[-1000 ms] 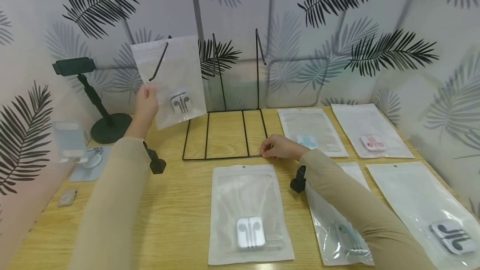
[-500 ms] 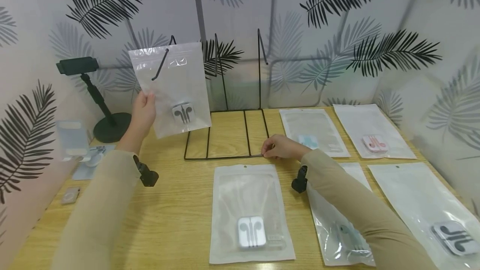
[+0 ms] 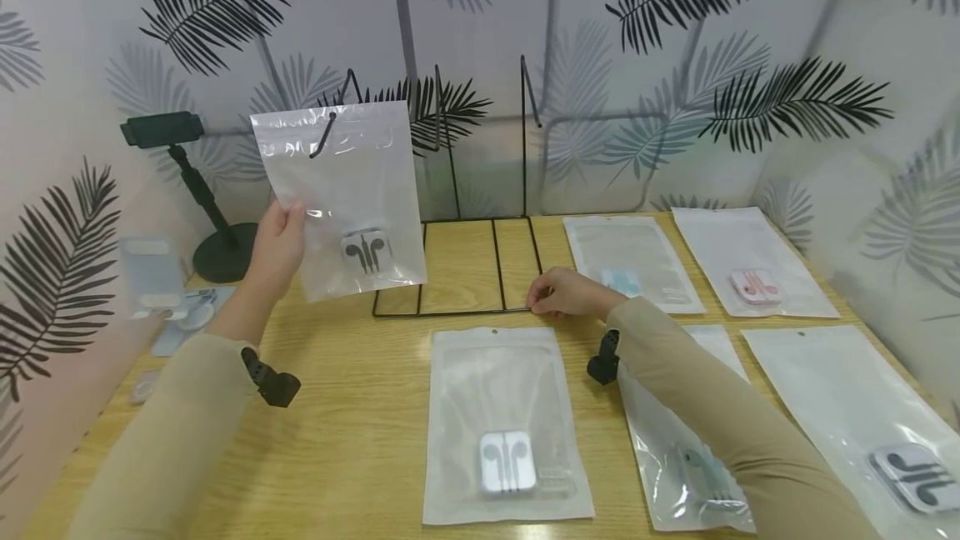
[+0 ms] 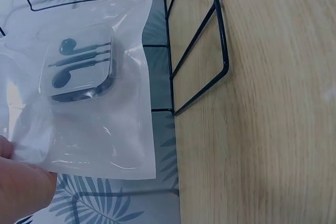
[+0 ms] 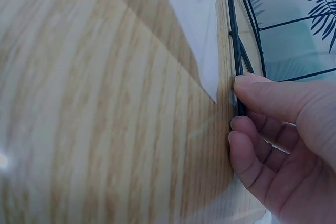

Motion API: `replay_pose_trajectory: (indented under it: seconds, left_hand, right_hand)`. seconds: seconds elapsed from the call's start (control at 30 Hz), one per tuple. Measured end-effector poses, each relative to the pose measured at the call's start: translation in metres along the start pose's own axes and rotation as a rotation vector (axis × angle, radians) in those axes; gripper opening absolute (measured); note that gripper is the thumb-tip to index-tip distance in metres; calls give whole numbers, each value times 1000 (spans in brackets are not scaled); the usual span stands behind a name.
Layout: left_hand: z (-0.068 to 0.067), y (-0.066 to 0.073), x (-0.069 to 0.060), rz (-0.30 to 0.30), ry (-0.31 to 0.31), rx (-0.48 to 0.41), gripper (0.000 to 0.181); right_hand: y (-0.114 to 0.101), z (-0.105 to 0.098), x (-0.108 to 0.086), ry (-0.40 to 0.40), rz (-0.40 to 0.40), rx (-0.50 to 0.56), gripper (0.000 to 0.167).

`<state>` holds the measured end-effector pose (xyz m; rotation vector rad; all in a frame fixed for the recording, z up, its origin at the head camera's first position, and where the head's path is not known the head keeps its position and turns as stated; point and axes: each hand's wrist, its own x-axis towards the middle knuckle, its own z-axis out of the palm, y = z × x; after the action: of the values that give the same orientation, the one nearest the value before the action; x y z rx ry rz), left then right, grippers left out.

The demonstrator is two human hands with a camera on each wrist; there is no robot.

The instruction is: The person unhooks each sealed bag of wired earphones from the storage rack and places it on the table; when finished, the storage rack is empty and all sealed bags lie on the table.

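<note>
My left hand (image 3: 276, 247) pinches the left edge of a clear-fronted zip bag (image 3: 360, 177) with boxed earphones (image 3: 366, 251) inside. A hook of the black wire display rack (image 3: 450, 312) comes through the bag's top hole, its bent tip in front of the bag. In the left wrist view the earphone case (image 4: 79, 66) lies behind the plastic, with thumb and fingers at the bag's edge. My right hand (image 3: 562, 292) pinches the front right corner of the rack's base; the right wrist view shows thumb and fingers (image 5: 247, 150) at the black rod (image 5: 234, 51).
Another earphone bag (image 3: 510, 373) lies flat in front of the rack. Several more bags, one with pink earphones (image 3: 755, 286), lie at the right. At the left stand a dark green stand (image 3: 225, 252) and a pale phone holder (image 3: 153, 273). A patterned wall rises behind.
The left hand and its bag have come lower and toward me, the bag's hole sliding along the hook toward its tip. My right hand has stayed on the rack's corner.
</note>
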<state>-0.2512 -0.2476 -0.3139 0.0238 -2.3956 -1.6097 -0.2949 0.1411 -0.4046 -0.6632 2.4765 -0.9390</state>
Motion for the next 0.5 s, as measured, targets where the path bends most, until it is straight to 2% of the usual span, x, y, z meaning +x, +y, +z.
replay_pose_trajectory:
  seconds: [0.2,0.5]
  left_hand:
    - [-4,1,-17,2,-5,21,51]
    - [-4,2,-41,-22,23,55,53]
  right_hand:
    - [1,0,0,-4,10,13,5]
    - [-1,0,-1,-5,-9,8,5]
